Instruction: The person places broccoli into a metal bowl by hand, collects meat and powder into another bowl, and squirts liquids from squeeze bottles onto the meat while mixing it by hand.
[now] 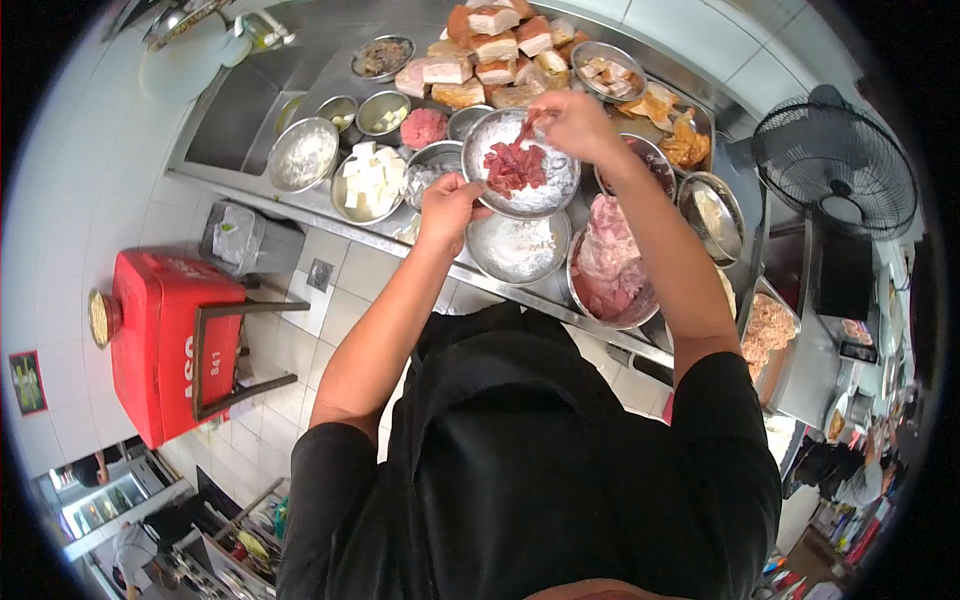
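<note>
While the left hand (455, 210) grips the metal bowl (566, 190) by its rim, the right hand (575, 125) pinches a red meat strip (531, 120) above the meat slices (514, 168).

The person's bare left hand (455, 208) is gripping the left rim of a round, silver metal bowl (530, 213) dusted with white powder, while the bare right hand (580, 125) is pinching dark red, moist-looking meat (533, 121) over it. More dark red meat strips (515, 168) are lying inside. Just nearer the person, another shallow, silver metal bowl (515, 262) is sitting, white residue coating its inside. Beyond, thick, brown-skinned pale meat blocks (495, 48) are lying piled.
</note>
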Tool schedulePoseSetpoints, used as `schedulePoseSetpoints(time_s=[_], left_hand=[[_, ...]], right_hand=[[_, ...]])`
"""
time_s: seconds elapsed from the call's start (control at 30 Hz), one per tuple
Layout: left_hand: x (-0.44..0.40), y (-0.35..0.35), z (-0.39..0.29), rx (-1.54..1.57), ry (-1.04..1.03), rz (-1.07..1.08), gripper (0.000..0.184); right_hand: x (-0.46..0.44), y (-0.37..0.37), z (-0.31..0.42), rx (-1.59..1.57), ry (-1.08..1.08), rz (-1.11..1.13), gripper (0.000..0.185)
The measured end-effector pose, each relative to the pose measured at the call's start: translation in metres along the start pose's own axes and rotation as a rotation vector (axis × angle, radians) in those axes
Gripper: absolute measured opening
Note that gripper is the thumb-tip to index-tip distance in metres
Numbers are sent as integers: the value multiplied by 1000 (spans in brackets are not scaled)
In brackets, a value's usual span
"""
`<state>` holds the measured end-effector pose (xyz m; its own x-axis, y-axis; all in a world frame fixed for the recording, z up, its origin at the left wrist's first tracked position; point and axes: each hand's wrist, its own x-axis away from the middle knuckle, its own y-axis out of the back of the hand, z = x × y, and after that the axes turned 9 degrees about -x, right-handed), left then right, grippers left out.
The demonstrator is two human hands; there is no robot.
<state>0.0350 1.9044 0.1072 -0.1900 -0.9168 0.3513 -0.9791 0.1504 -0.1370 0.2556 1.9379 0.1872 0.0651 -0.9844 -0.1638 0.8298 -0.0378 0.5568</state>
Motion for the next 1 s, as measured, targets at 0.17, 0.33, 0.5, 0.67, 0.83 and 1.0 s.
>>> schedulePoseSetpoints(time_s=[0.17, 0.33, 0.5, 0.67, 0.83, 1.0], left_hand=[[2, 6, 0, -7, 27, 9, 15], [6, 9, -10, -8, 39, -20, 18], [2, 9, -7, 14, 43, -34, 19], [-1, 5, -4, 27, 60, -23, 19], [-7, -5, -3, -12, 70, 4, 16], [-4, -18, -8, -21, 86, 15, 13]], right_hand=[[-9, 14, -6, -178, 107, -59, 16], [5, 47, 21, -223, -48, -180, 17], [26, 99, -7, -142, -194, -226, 22], [51, 113, -113, 186, -65, -161, 20], [72, 107, -160, 220, -191, -308, 16], [75, 137, -104, -274, -360, -404, 17]])
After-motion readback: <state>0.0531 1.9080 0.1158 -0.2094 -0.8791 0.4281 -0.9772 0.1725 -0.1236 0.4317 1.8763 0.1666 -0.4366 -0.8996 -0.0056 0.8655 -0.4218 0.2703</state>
